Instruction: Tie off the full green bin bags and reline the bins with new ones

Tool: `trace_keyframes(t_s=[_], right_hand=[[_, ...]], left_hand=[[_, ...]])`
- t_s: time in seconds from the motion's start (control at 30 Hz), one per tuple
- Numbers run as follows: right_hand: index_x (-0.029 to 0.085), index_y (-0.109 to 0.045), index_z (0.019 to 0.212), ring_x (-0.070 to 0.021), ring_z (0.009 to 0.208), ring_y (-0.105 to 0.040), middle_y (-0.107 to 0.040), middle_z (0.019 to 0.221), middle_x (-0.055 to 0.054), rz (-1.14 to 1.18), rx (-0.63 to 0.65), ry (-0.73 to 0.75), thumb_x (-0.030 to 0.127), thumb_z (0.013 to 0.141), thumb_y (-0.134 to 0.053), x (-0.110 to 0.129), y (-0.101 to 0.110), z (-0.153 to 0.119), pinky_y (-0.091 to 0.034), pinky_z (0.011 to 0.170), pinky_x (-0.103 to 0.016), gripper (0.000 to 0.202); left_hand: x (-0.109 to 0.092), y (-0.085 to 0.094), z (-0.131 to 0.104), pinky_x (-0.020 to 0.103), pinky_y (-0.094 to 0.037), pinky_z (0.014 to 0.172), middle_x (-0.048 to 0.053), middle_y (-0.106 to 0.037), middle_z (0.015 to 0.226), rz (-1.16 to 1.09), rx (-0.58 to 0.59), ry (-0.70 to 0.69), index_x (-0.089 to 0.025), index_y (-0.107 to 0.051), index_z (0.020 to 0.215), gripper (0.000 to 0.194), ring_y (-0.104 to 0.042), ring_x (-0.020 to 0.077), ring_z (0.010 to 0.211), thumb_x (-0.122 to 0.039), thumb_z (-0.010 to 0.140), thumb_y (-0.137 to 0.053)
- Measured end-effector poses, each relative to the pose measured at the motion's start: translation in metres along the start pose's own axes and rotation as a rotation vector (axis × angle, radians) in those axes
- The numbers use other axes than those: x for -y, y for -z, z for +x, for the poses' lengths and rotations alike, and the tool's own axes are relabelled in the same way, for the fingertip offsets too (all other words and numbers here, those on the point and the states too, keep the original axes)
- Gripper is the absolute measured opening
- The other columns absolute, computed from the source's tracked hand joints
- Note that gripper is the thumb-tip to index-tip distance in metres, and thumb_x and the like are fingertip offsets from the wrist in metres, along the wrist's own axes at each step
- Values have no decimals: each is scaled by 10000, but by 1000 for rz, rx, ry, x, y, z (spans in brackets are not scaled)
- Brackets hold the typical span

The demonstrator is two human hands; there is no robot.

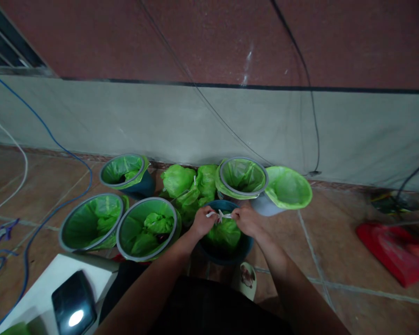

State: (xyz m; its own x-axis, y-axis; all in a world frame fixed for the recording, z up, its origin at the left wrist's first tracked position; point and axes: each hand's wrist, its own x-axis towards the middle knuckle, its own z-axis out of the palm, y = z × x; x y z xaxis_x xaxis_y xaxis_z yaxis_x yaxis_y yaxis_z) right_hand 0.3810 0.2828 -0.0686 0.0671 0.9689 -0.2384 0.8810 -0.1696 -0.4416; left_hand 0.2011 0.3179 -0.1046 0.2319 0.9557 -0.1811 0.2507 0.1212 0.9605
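Both my hands are over a dark blue bin [243, 253] in the middle of the view. My left hand [205, 222] is closed on one end of a white tie [219, 215]. Opposite it, my right hand [245, 220] pinches the tie's other end. The tie is drawn together over a green bag [225, 235], which sits inside the bin. Several green filled bags [179, 180] lie behind the bin, against the wall. To their right stands a bin with a grey rim [243, 176] and a green liner.
More green-lined bins [91, 222] stand on the left. A pale bin [288, 188] tilts at the right. A white table [38, 284] with a dark device [74, 302] is at the lower left. A blue hose [49, 214] and a red dustpan [391, 249] lie on the tiles.
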Motion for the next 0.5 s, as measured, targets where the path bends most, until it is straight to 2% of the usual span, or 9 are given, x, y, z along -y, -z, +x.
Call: trace_keyframes(t_s=[0.03, 0.1, 0.2, 0.27, 0.33, 0.4, 0.5], right_hand=[[200, -729, 801, -205, 760, -630, -712, 802, -82, 15, 14, 1, 220, 842, -531, -1, 1, -1, -403, 656, -285, 203], [186, -705, 1028, -230, 858, -645, -717, 934, -104, 78, 20, 2, 264, 844, -562, -2, 2, -1, -446, 741, -313, 246], [173, -456, 1398, -258, 1133, -582, -594, 1292, -141, 177, 66, 51, 262, 727, -697, -1, -3, -4, -443, 937, -369, 719], [168, -304, 1491, -284, 1281, -476, -460, 1435, -162, 174, 145, 73, 270, 617, -777, 2, -13, -8, -406, 1022, -400, 999], [172, -239, 1517, -328, 1329, -419, -417, 1463, -174, 113, 210, 38, 274, 528, -830, 8, -28, -11, -396, 1041, -433, 1157], [176, -313, 1488, -362, 1294, -453, -474, 1413, -178, 59, 228, -10, 221, 536, -817, 14, -44, -13, -420, 1010, -458, 1079], [140, -607, 1218, -337, 1106, -603, -661, 1145, -168, 72, 205, -18, 116, 685, -646, 15, -55, -10, -469, 916, -438, 535]], left_hand=[[0, 1, 1, 223, -357, 514, -31, -567, 513, 17, 0, 16, -168, -599, 556, 102, -492, 102, 505, -174, 657, -601], [0, 3, 3, 222, -344, 500, -33, -557, 506, 45, 11, 45, -171, -606, 566, 106, -483, 101, 495, -182, 671, -591], [-3, 4, 5, 216, -334, 500, -45, -532, 498, 82, 66, 68, -168, -617, 585, 93, -467, 94, 494, -160, 670, -579], [-3, 2, 5, 210, -328, 504, -53, -510, 490, 79, 98, 87, -160, -613, 577, 89, -448, 85, 490, -127, 646, -568], [-4, -2, 3, 207, -337, 509, -49, -523, 508, 2, 142, 129, -148, -625, 596, 64, -450, 82, 497, -118, 624, -576], [-4, -7, 1, 207, -361, 517, -36, -557, 548, -127, 165, 182, -135, -643, 652, 63, -479, 87, 515, -123, 603, -606], [-4, -11, -1, 211, -415, 553, -7, -615, 638, -196, 153, 198, -126, -664, 747, 156, -538, 104, 578, -114, 601, -611]])
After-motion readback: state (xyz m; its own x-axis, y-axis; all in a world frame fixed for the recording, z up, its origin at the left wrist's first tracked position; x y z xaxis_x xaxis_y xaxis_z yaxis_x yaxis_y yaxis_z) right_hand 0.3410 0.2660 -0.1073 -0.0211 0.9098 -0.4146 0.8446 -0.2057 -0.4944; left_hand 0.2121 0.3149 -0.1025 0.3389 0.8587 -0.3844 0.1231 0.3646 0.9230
